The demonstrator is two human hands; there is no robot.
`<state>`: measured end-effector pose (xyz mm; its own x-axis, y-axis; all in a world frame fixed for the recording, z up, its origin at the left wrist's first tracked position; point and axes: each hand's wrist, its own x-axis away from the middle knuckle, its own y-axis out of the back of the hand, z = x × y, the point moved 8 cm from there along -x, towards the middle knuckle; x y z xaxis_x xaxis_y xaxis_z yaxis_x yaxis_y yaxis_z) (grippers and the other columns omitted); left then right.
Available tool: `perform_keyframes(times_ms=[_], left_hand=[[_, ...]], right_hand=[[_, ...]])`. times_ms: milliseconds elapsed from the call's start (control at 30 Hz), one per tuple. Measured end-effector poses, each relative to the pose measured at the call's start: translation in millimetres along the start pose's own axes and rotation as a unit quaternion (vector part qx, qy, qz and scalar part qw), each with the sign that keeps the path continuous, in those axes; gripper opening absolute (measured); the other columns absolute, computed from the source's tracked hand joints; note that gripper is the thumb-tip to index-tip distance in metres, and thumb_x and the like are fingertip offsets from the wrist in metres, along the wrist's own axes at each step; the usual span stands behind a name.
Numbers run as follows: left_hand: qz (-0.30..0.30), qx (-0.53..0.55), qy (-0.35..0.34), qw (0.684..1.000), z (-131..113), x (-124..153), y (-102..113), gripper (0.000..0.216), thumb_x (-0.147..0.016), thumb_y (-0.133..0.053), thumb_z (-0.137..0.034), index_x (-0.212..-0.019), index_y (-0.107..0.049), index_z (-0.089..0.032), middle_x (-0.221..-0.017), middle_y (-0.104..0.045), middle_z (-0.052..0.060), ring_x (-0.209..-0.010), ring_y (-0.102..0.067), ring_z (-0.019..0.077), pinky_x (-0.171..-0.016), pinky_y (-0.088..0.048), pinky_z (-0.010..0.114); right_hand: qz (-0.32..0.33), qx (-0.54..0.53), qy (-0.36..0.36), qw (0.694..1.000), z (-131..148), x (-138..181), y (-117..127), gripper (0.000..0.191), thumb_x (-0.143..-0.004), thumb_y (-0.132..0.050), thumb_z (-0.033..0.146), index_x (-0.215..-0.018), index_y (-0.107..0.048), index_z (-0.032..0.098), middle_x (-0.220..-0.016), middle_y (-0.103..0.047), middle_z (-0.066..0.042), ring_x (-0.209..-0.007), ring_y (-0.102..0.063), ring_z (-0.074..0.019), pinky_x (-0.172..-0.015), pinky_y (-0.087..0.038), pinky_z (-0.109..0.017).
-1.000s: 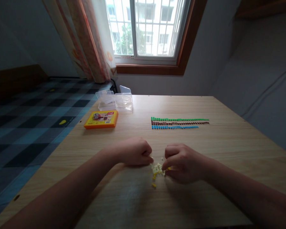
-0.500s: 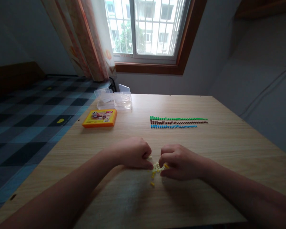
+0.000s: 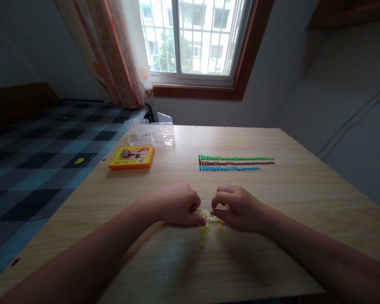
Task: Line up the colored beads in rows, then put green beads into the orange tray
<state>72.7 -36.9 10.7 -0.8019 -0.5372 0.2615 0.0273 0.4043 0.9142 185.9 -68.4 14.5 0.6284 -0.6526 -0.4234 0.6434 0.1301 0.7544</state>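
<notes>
Small cream-coloured pieces (image 3: 205, 214), apparently building bricks, lie in a loose pile on the table between my hands. A few yellow pieces (image 3: 202, 244) are scattered at its near side. My left hand (image 3: 180, 204) rests at the pile's left edge, fingers curled under and thumb tip against the pieces. On the right, my right hand (image 3: 232, 207) hovers just above the pile with bent fingers and thumb drawn close together. Anything inside either hand is hidden or too small to make out.
Green (image 3: 228, 158), brown (image 3: 228, 163) and blue (image 3: 224, 168) pieces stand in three long rows farther back. An orange-and-yellow box (image 3: 132, 157) and clear plastic containers (image 3: 163, 135) sit at the back left. A bed with a checked cover (image 3: 44, 143) adjoins the wooden table (image 3: 164, 270).
My right hand has lifted slightly away from me, its thumb closer to the fingers, uncovering more of the pile. My left thumb has shifted slightly right over the pieces.
</notes>
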Motion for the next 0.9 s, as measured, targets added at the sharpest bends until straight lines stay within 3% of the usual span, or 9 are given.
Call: perform_keyframes(times_ms=[267,533,900], left_hand=[[-0.012,-0.005,-0.012,1.0,0.8,-0.8,-0.7,0.034,-0.082,-0.066,-0.04,-0.057,-0.059,-0.019,-0.054,-0.055,-0.001,-0.048,-0.04,0.0117,-0.049,-0.028,0.028],[0.0,0.0,-0.008,1.0,-0.6,1.1,-1.2,0.037,-0.08,-0.069,-0.049,-0.061,-0.063,-0.019,-0.058,-0.059,0.0,-0.05,-0.045,0.013,-0.049,-0.028,0.028],[0.002,-0.02,-0.008,1.0,-1.1,0.2,-1.9,0.034,-0.08,-0.069,-0.048,-0.061,-0.064,-0.02,-0.058,-0.06,0.001,-0.051,-0.045,0.014,-0.048,-0.029,0.029]], right_hand=[[0.015,-0.008,-0.019,1.0,-5.2,1.3,-3.6,0.007,-0.087,-0.069,0.023,-0.087,-0.064,0.019,-0.075,-0.056,0.001,-0.067,-0.05,-0.012,-0.062,-0.035,-0.023],[0.041,-0.024,-0.031,0.998,-7.5,0.0,-1.2,0.007,-0.084,-0.068,0.02,-0.083,-0.062,0.018,-0.068,-0.051,0.003,-0.06,-0.044,-0.01,-0.057,-0.031,-0.022],[0.08,-0.027,-0.014,0.996,-7.1,3.4,-2.7,0.011,-0.083,-0.067,0.02,-0.078,-0.057,0.019,-0.069,-0.051,0.003,-0.063,-0.045,-0.0108,-0.058,-0.03,-0.024]])
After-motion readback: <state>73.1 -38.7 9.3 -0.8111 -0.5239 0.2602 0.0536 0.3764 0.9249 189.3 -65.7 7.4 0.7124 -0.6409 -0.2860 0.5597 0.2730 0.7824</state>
